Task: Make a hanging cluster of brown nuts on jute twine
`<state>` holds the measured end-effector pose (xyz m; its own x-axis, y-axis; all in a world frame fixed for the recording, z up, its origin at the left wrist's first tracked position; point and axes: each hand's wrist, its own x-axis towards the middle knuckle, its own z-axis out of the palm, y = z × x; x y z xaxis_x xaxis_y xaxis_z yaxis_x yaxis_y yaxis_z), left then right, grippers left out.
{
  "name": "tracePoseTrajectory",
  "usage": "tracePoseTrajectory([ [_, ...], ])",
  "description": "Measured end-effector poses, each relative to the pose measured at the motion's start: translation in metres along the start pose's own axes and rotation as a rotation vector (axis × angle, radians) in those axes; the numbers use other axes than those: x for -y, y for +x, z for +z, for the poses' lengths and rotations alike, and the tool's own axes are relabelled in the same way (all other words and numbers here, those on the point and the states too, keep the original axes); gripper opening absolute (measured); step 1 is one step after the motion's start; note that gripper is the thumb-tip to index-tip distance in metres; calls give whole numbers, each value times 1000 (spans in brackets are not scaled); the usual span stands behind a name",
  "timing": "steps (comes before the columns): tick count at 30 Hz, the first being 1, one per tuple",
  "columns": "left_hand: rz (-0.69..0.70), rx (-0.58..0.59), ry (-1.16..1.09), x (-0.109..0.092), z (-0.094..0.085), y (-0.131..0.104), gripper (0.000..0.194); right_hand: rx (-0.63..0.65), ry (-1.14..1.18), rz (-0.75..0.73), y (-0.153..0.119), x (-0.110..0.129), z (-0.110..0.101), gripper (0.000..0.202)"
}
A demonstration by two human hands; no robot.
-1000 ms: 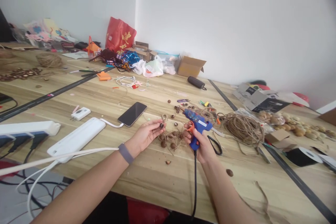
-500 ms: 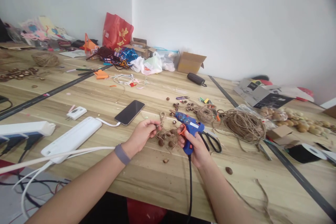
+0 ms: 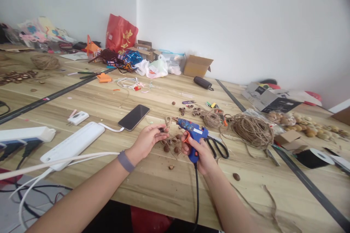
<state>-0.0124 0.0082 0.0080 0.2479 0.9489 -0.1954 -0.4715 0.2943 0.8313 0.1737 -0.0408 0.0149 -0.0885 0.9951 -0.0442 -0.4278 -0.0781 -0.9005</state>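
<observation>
My right hand (image 3: 198, 151) is wrapped round a blue glue gun (image 3: 193, 133), one finger at its orange trigger. The gun's nozzle points left, close to my left hand (image 3: 150, 138). Between thumb and fingers, my left hand pinches a small dark brown piece (image 3: 162, 130), which looks like a nut shell. Just right of those fingertips, a tangle of brown twine with round brown nuts (image 3: 166, 148) lies on the wooden table (image 3: 153, 189). Black-handled scissors (image 3: 218, 147) rest behind my right hand.
A phone (image 3: 133, 117) and a white power bank (image 3: 72, 145) with cables lie left of my hands. Twine coils (image 3: 251, 130) and a black ribbon roll (image 3: 314, 158) are at the right. The gun's black cord (image 3: 197, 196) runs over the front edge.
The glue gun has moved slightly left, its nozzle nearer my left hand. My left fingers have turned a little, and the dark piece between them shows more. The view has shifted slightly.
</observation>
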Motion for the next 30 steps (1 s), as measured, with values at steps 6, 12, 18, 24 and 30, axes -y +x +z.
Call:
tracePoseTrajectory([
  [6, -24, 34, -51, 2, -2, 0, 17, -22, -16, 30, 0, 0, 1, 37],
  [12, -43, 38, -68, 3, -5, 2, 17, -39, -67, 16, 1, -1, -2, 36],
  [18, -84, 24, -130, 1, -5, 5, 16, -50, -77, 109, 0, 1, -2, 40],
  [24, -122, -11, -199, -4, 1, 1, 20, 0, -48, 183, 0, 2, -3, 39],
  [30, -129, 0, -179, -3, -2, 3, 21, -5, -81, 181, 2, 3, -4, 40],
])
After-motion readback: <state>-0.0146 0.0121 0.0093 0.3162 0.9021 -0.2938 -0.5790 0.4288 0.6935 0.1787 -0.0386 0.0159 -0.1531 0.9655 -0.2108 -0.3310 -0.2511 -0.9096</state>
